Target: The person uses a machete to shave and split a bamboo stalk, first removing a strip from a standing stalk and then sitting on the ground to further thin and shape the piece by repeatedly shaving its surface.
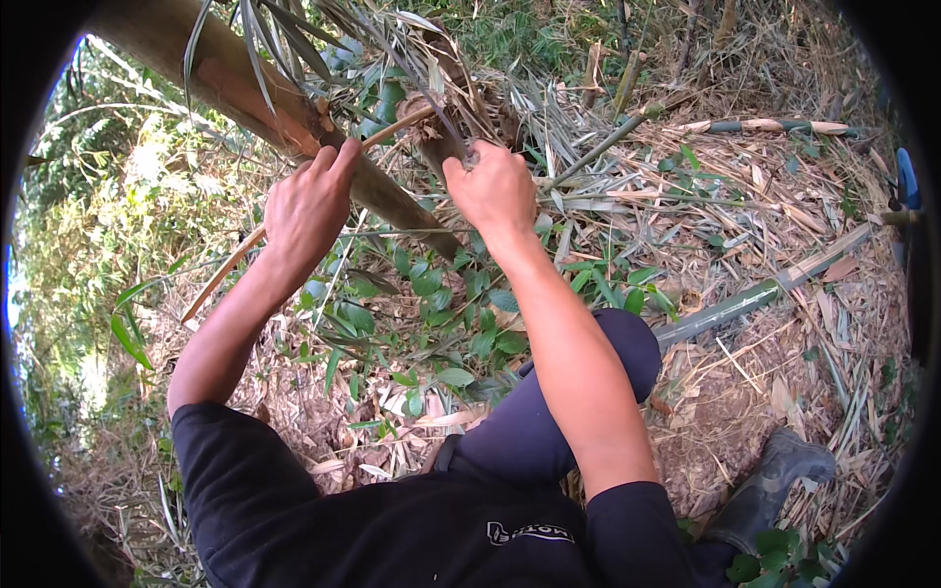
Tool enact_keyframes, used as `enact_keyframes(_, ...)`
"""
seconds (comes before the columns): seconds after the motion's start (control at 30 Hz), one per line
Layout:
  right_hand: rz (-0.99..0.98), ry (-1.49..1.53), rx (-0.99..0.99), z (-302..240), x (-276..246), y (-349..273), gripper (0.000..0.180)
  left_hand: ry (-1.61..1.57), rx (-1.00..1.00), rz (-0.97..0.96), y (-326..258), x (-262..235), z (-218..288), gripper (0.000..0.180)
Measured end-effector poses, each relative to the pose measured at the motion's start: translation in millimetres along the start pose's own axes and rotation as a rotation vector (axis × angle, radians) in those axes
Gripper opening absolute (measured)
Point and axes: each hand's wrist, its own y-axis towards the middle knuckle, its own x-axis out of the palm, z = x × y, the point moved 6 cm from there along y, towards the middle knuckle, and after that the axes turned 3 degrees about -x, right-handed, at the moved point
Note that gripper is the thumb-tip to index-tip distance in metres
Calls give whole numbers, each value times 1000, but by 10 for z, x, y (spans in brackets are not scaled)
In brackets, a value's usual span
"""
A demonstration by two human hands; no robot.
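My left hand (312,201) is closed round a long, curved tan-brown stick (223,272). One end points down to the left; the other reaches up past my fingers towards the right hand. Just behind that hand slants a thick brown bamboo pole (221,83), running from the upper left down to the middle. My right hand (495,191) is closed in front of a short upright stump (443,157). A bit of grey shows at its fingertips, and a long thin dark strip (431,93) rises from there; whether it is a blade or a leaf I cannot make out.
Leafy green plants (431,294) grow below the pole. A cut green bamboo length (725,312) lies on the right over dry leaf litter. A thinner stem (608,147) slants behind my right hand. My dark boot (774,480) stands at lower right; a blue object (908,176) shows at the right rim.
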Motion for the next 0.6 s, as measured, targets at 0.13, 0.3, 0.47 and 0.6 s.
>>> enact_keyframes(0.13,-38,-49,10,40,61,18,32,-158,-106,-37,-3,-46,-41,19)
enact_keyframes(0.3,-54,-75,5,23,-31,-6,32,-328,-45,-153,-90,-80,-200,19)
enact_keyframes(0.47,-58,-98,-7,59,-13,9,32,-810,-429,-786,-403,-21,-327,36)
enact_keyframes(0.6,-51,-101,-27,74,-27,42,32,-1232,-480,-743,-532,31,-296,39)
